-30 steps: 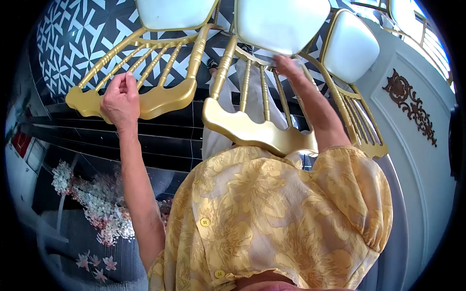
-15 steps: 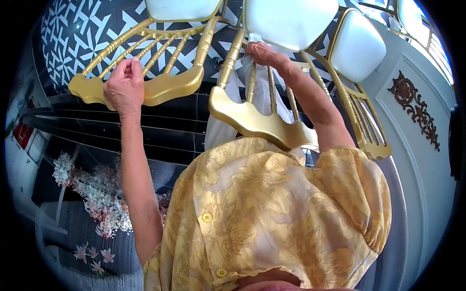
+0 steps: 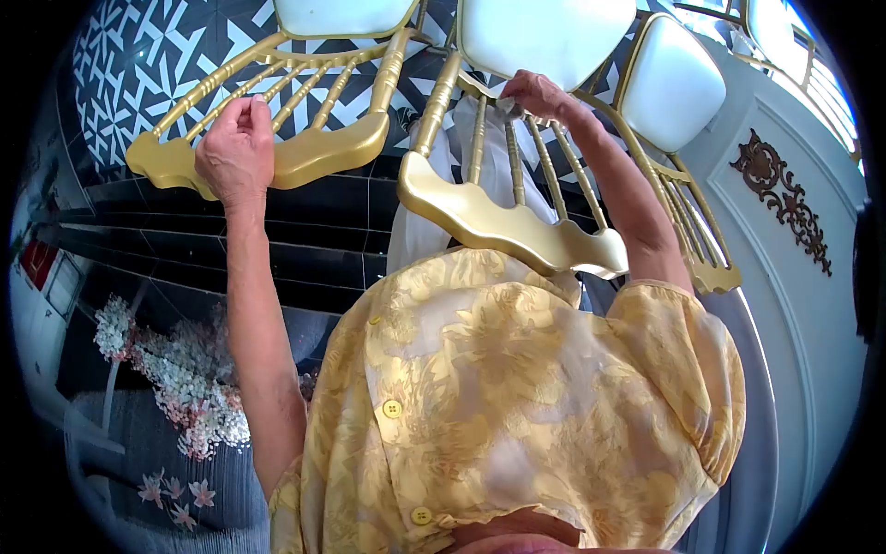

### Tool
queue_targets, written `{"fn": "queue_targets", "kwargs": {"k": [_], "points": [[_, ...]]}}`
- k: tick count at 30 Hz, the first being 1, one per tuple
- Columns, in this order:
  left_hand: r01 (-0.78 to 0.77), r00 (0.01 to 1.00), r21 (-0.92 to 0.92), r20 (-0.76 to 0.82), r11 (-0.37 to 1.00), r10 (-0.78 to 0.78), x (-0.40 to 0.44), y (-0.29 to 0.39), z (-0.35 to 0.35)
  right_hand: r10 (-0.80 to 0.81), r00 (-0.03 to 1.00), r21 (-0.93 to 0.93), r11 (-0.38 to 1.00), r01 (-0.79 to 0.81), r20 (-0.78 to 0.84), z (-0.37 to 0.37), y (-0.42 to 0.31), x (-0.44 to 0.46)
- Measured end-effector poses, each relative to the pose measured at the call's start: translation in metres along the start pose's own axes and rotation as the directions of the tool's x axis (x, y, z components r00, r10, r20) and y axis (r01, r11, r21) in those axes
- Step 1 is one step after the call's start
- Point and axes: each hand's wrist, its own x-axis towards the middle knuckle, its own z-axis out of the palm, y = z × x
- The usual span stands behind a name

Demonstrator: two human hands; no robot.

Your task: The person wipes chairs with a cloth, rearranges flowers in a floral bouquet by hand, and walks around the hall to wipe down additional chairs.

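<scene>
My left hand [image 3: 236, 152] is closed over the top rail of a gold chair [image 3: 337, 152] on the left. My right hand [image 3: 537, 96] reaches past the back of a second gold chair [image 3: 498, 231] directly in front of me. Its fingers pinch a pale cloth [image 3: 508, 109], only a scrap of which shows, at the lower crossbar by the seat. This chair has thin turned spindles, a wavy top rail near my shirt and a white seat [image 3: 544, 37].
Another gold chair with a white seat [image 3: 672, 83] stands to the right, beside a pale panelled wall [image 3: 784, 305] with a brown carved ornament [image 3: 784, 198]. Black steps [image 3: 305, 217] lie below the patterned floor [image 3: 138, 78]. White and pink flowers [image 3: 189, 388] are at lower left.
My right hand has moved rightward along the middle chair's lower crossbar with the cloth. My left hand stays on the left chair's rail. The view has shifted slightly.
</scene>
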Motion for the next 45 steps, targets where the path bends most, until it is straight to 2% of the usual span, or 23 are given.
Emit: {"fn": "queue_targets", "kwargs": {"k": [3,4,5,8,10,13,14,16,17,19,21,22,23,25,27,31,34,35,37,41,43,44,45], "points": [[-0.005,1.000,-0.005,-0.008,1.000,0.005,0.002,0.001,-0.001,0.042,0.999,0.009,0.999,-0.042,-0.026,0.027,0.002,-0.001],[-0.011,1.000,-0.004,-0.011,1.000,0.011,0.001,0.001,-0.001,-0.065,0.998,0.038,0.997,0.065,0.009,0.036,-0.003,-0.007],[-0.005,1.000,-0.005,0.001,1.000,0.005,-0.001,-0.001,0.000,-0.006,0.999,-0.065,0.998,0.009,0.041,0.040,-0.005,-0.014],[-0.013,1.000,0.003,0.017,1.000,0.013,0.001,0.000,-0.001,0.005,0.989,-0.002,1.000,-0.005,0.150,0.016,-0.034,-0.039],[0.005,1.000,0.008,0.030,1.000,-0.005,0.002,0.001,0.000,-0.148,0.898,0.351,0.936,-0.008,0.415,-0.017,-0.069,-0.064],[0.018,0.999,0.023,0.049,1.000,-0.019,0.004,-0.001,-0.001,-0.214,0.788,0.573,0.794,-0.204,0.578,-0.047,-0.082,-0.082],[0.011,0.998,0.030,0.057,0.999,-0.013,0.004,-0.002,0.000,-0.214,0.786,0.572,0.794,-0.205,0.579,-0.049,-0.067,-0.081],[0.024,0.998,0.017,0.050,1.000,-0.025,0.002,-0.002,0.000,-0.031,0.931,0.583,0.787,-0.202,0.364,-0.037,-0.013,-0.062],[0.029,0.999,0.000,0.042,1.000,-0.029,0.001,-0.001,0.000,0.121,0.984,0.493,0.853,-0.172,0.134,-0.023,0.013,-0.048],[0.053,0.997,-0.001,0.060,0.999,-0.052,0.002,-0.002,0.001,-0.009,0.997,-0.094,0.996,0.002,-0.075,-0.005,0.038,-0.031],[0.044,0.997,0.024,0.065,0.999,-0.045,0.003,-0.005,0.002,0.184,0.983,0.203,0.963,-0.178,-0.014,0.010,0.037,-0.034],[0.045,0.996,0.026,0.070,0.999,-0.047,0.002,-0.005,0.002,0.227,0.964,-0.039,0.974,-0.224,0.139,0.016,0.034,-0.033],[0.032,0.998,0.022,0.056,0.999,-0.033,0.002,-0.005,0.001,0.147,0.968,-0.076,0.988,-0.134,0.205,0.022,0.031,-0.041],[0.020,0.999,0.010,0.049,1.000,-0.020,0.001,-0.003,0.001,0.222,0.945,-0.119,0.973,-0.198,0.242,0.012,0.003,-0.059],[0.046,0.997,0.019,0.056,0.999,-0.047,0.002,-0.002,0.001,0.121,0.918,-0.040,0.993,-0.115,0.378,-0.011,-0.029,-0.081],[0.025,0.997,0.044,0.069,0.999,-0.028,0.003,-0.004,0.002,0.002,0.828,0.233,0.959,-0.160,0.560,-0.052,-0.078,-0.131],[0.026,0.999,0.013,0.044,1.000,-0.026,0.002,-0.002,0.002,-0.110,0.857,0.384,0.917,-0.108,0.504,-0.064,-0.044,-0.125],[0.032,0.998,0.015,0.046,0.999,-0.032,0.001,-0.002,0.001,0.114,0.932,0.357,0.902,-0.242,0.344,-0.057,-0.030,-0.116],[0.024,0.998,0.014,0.064,1.000,-0.025,0.001,-0.001,-0.001,0.153,0.988,0.008,0.988,-0.153,0.013,-0.036,0.015,-0.080],[0.045,0.992,0.043,0.113,0.998,-0.049,0.003,-0.008,0.000,0.143,0.989,-0.155,0.977,-0.145,-0.027,0.008,0.064,-0.063],[0.027,0.995,0.035,0.097,0.999,-0.030,0.002,-0.009,0.000,0.144,0.974,-0.201,0.974,-0.108,0.174,0.009,0.054,-0.079],[0.006,0.997,0.028,0.083,1.000,-0.009,0.001,-0.009,0.000,0.265,0.947,-0.139,0.960,-0.242,0.183,0.000,0.040,-0.092],[0.014,0.996,0.027,0.088,1.000,-0.017,0.000,-0.009,0.000,0.267,0.944,-0.142,0.960,-0.243,0.191,-0.012,0.029,-0.104]]}}
